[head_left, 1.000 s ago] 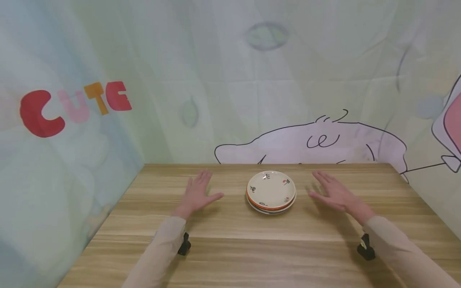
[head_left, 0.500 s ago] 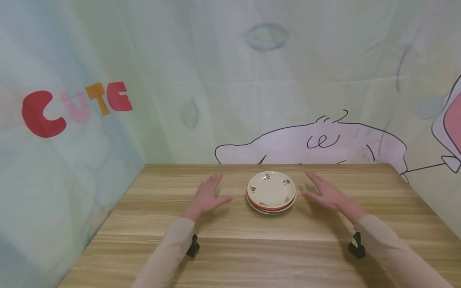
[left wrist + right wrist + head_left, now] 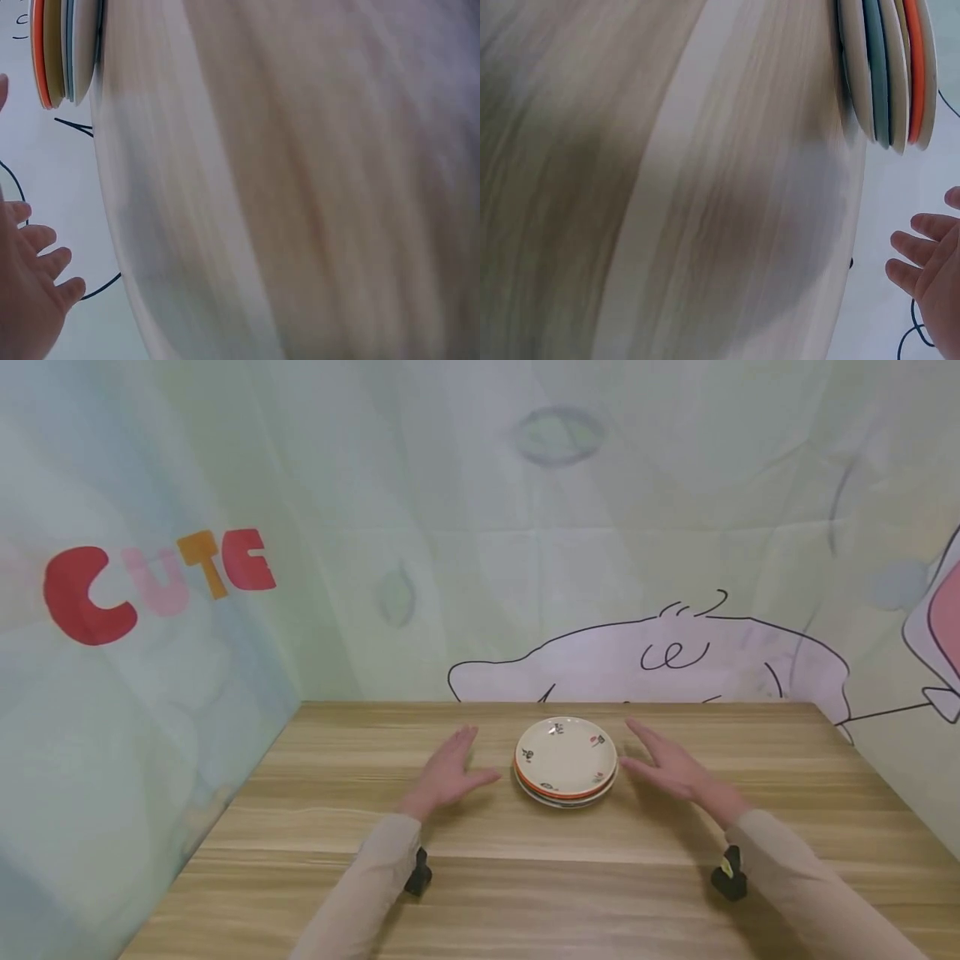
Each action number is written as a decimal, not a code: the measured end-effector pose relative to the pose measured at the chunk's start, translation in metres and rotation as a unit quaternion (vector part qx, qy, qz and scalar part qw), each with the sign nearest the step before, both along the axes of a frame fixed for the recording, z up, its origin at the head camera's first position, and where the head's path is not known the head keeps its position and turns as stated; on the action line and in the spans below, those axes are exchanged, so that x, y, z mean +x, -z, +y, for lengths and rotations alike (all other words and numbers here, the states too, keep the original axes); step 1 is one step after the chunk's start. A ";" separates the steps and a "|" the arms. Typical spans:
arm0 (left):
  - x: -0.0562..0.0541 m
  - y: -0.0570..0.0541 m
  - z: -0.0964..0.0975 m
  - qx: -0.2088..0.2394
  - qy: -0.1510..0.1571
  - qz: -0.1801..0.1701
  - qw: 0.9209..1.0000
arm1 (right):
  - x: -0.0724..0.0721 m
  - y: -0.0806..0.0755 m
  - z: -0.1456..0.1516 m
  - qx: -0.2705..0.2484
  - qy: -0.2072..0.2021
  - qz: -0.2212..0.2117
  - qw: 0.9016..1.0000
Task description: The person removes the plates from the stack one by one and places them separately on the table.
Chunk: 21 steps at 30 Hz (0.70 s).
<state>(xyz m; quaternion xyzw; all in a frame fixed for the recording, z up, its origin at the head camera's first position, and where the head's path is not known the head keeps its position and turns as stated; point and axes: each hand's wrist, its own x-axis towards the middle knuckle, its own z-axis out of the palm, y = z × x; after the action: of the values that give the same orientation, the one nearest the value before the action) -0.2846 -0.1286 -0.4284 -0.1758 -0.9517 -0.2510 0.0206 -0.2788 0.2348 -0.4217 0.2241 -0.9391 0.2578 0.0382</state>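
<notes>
Stack of round glossy plates (image 3: 566, 758), cream on top with orange, tan and blue edges below, sat just right of centre in the head view on the light-brown wood-grain table (image 3: 525, 897). Left bare hand (image 3: 448, 774) hovered near its left side, right bare hand (image 3: 670, 770) just beside its right; fingers extended, thumbs spread, gripping nothing. Step looked like a two-handed reach; next move likely called for bringing both palms evenly to the rims.
</notes>
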 end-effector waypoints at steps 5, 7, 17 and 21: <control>-0.001 0.005 0.009 0.040 -0.001 -0.032 0.999 | -0.001 0.000 -0.009 -0.007 0.002 -0.014 1.000; 0.001 0.004 0.013 0.042 -0.001 -0.043 0.998 | -0.001 0.000 -0.013 -0.010 0.003 -0.018 1.000; 0.005 0.001 0.032 0.087 -0.015 -0.075 0.993 | -0.001 0.000 -0.028 -0.016 0.012 -0.029 0.999; 0.004 0.003 0.038 0.089 -0.016 -0.084 0.992 | -0.002 0.000 -0.031 -0.024 0.013 -0.023 0.999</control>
<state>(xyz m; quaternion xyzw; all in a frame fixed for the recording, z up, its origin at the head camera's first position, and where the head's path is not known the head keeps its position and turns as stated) -0.2804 -0.0902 -0.4317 -0.1363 -0.9267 -0.3479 -0.0396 -0.2803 0.2038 -0.4215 0.2053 -0.9360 0.2849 0.0256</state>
